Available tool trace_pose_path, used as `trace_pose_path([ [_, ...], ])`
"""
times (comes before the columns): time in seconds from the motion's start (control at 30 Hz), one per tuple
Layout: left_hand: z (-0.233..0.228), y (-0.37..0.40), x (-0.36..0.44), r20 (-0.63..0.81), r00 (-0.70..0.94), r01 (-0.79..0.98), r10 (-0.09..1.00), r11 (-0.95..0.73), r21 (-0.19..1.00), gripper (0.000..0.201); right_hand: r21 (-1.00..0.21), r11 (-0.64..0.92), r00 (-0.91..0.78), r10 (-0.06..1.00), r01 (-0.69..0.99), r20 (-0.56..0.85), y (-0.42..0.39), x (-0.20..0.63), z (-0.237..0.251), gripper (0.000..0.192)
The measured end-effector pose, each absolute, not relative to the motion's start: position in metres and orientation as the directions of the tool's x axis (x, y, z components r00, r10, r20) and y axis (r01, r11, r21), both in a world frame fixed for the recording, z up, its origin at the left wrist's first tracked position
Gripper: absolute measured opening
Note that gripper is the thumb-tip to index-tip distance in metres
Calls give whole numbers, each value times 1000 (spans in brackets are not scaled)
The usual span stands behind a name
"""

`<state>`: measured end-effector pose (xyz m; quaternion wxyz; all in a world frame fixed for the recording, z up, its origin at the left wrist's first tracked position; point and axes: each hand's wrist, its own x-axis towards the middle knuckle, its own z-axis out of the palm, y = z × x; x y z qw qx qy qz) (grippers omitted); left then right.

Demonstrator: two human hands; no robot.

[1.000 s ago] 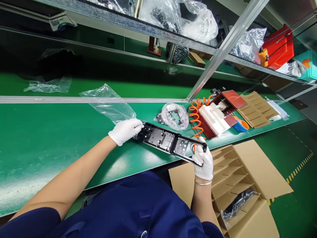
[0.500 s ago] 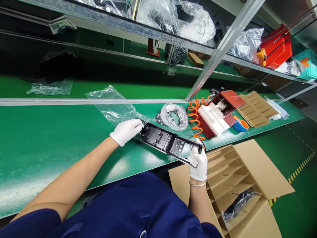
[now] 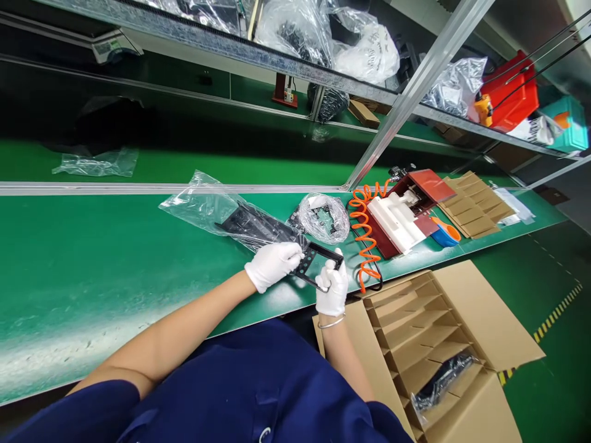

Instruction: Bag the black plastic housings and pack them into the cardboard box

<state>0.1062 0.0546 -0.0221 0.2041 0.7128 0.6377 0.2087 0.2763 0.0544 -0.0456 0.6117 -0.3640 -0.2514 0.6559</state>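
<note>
A long black plastic panel point(image 3: 316, 261) lies on the green conveyor belt point(image 3: 92, 246), most of its length inside a clear plastic bag point(image 3: 207, 206). Only its near end sticks out of the bag's mouth. My left hand point(image 3: 272, 263), in a white glove, grips the bag's open edge over the panel. My right hand point(image 3: 333, 286), also gloved, holds the panel's exposed end.
An open cardboard box point(image 3: 438, 344) with card dividers stands at my right, one bagged black part point(image 3: 443, 378) in a slot. Beyond the panel lie a bag of small black parts point(image 3: 323, 216), an orange coiled hose point(image 3: 364, 231), a white-and-red fixture point(image 3: 401, 212) and flat card dividers point(image 3: 475, 203).
The panel has slid left into the clear bag, which now covers most of it. Both hands have moved left and closer together.
</note>
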Motion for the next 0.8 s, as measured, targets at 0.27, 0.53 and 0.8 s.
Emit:
trace_pose_path([
  [0.27, -17, 57, 102, 78, -15, 855, 997, -28, 518, 26, -744, -154, 54, 967, -650, -247, 49, 231, -55, 68],
  [0.53, -32, 47, 96, 62, -31, 886, 998, -1, 463, 24, -682, -258, 27, 926, -684, -377, 61, 217, -59, 63],
  [0.8, -28, 52, 88, 122, -31, 887, 992, -29, 461, 27, -768, -270, -129, 962, -581, -240, 33, 185, -88, 96],
])
